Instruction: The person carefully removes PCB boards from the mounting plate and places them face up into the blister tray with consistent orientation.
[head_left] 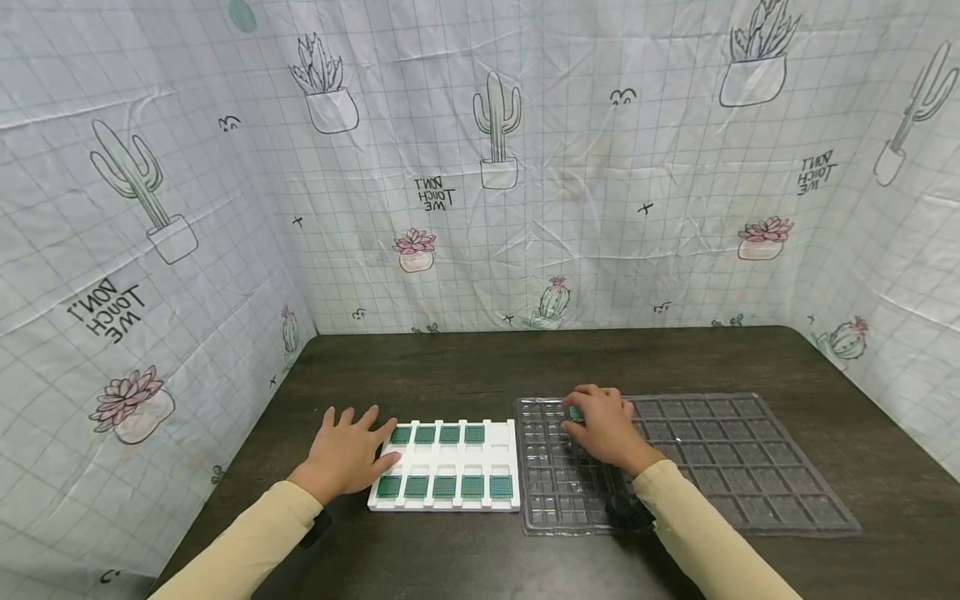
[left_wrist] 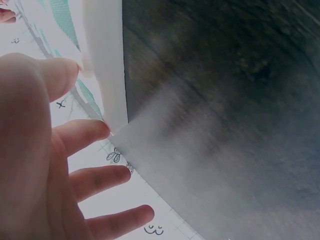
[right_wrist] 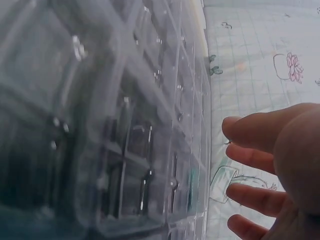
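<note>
My left hand (head_left: 345,454) is spread at the left end of a white tray (head_left: 457,457), its thumb and index finger touching the edge. Square green chips, such as one at the lower right (head_left: 501,487), sit in the white tray's two rows of slots; the upper row's right slot has none. Over the back left part of a clear plastic tray (head_left: 720,477) hovers my right hand (head_left: 609,429), fingers loosely bent. Beside its fingertips a green chip (head_left: 573,412) lies in a compartment. The right wrist view shows that chip (right_wrist: 194,187) apart from the fingers.
Both trays lie side by side on a dark wooden table (head_left: 420,367). A white curtain (head_left: 450,108) printed with cacti surrounds the table at the back and sides. Dark bands sit on both wrists.
</note>
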